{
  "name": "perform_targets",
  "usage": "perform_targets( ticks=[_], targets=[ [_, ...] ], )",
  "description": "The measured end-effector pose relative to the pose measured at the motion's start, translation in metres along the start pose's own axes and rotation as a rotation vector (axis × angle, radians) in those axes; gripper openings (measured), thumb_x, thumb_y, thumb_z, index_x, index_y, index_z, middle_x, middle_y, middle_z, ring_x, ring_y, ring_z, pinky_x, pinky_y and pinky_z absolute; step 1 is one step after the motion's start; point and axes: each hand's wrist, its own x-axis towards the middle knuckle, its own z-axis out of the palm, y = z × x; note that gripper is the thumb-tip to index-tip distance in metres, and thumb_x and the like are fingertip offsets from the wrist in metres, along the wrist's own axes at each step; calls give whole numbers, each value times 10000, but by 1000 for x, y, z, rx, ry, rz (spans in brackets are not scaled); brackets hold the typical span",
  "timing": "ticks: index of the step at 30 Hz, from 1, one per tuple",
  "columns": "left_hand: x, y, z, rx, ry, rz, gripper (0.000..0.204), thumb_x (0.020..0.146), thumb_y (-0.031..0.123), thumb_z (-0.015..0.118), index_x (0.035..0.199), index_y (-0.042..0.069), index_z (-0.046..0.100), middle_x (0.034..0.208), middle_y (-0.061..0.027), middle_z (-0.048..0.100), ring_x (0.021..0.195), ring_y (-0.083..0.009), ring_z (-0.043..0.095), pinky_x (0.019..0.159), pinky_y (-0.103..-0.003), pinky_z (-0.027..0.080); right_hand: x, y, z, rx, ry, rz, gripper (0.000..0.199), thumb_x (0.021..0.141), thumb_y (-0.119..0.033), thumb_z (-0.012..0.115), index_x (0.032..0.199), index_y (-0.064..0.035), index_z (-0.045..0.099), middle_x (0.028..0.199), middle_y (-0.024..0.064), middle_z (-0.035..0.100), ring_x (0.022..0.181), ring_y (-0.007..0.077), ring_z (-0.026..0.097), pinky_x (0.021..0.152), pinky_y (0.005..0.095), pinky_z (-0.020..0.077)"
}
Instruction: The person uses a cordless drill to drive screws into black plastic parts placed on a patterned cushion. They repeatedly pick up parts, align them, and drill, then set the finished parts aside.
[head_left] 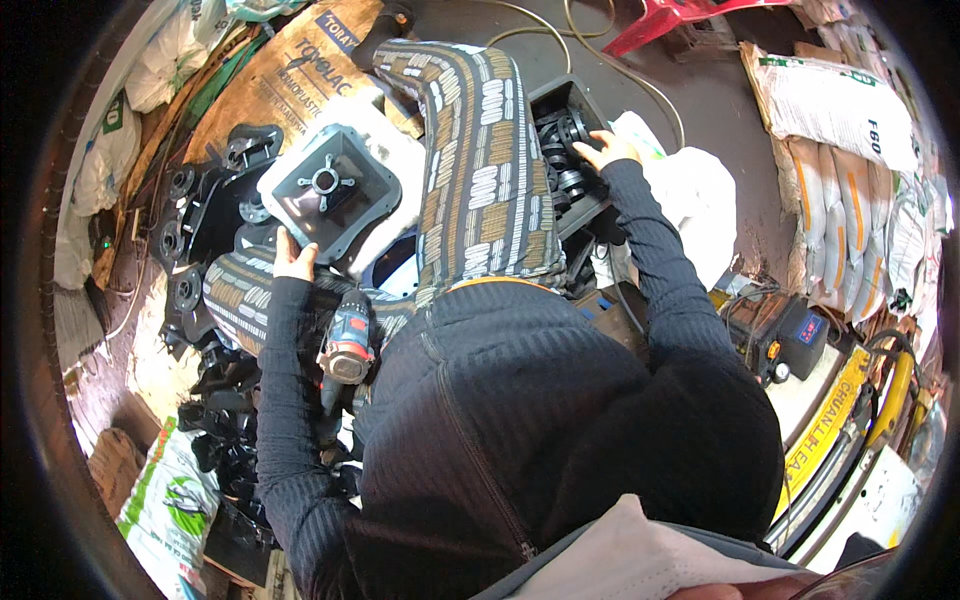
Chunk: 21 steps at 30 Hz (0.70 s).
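My left hand [294, 257] grips the near corner of a black square plastic base [345, 205], thumb on top. The base has a round hub with small arms in its middle and rests on a white padded piece [408, 165] by my legs. My right hand [612, 150] is at the right rim of a black crate [572, 92], its fingers apart and reaching over the parts inside. Several round, black, wheel-like parts [562, 150] fill the crate. A cordless drill [348, 335] with red and grey casing lies against my lap, beside my left forearm.
Black moulded parts [185, 235] are piled at the left. White sacks [835, 105] are stacked at the far right. A white plastic bag [700, 205] lies beside the crate. A hose [660, 95] crosses the floor. A red plastic stool [680, 18] stands far ahead.
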Motion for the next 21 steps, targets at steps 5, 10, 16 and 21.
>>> perform_targets(
  ticks=[5, 10, 16, 21],
  targets=[
    [-35, 41, 17, -96, -123, 13, 676, 808, -18, 564, 1394, 14, 229, 1382, -211, 335, 1258, -257, 368, 1024, -334, 308, 23, 11, 13, -118, 184, -127, 344, 779, -396, 569, 935, -97, 636, 954, 145, 644, 902, 323, 606, 806, 409, 466],
    [-81, 56, -1, 80, -39, 117, 641, 816, 32, 587, 1385, 62, 294, 1269, -141, 468, 1042, -196, 531, 891, -306, 436, 17, -14, -53, 211, 502, -51, 290, 759, -344, 633, 908, -100, 679, 787, 118, 670, 764, 258, 649, 740, 360, 493],
    [-138, 92, 18, 345, -54, 119, 511, 841, 131, 599, 1309, 31, 423, 1225, -151, 527, 1066, -185, 542, 919, -304, 424, -25, -161, -48, 1174, -337, -267, 206, 807, -205, 666, 928, -43, 628, 658, -17, 546, 581, 86, 496, 504, 244, 388],
    [-182, 85, -10, 452, -35, 228, 432, 822, 100, 564, 1238, 18, 484, 1021, -161, 629, 900, -230, 631, 799, -307, 494, -31, -272, 110, 876, -478, -551, 301, 794, -305, 654, 961, -56, 667, 783, 67, 641, 674, 154, 569, 606, 297, 451]
  ],
)
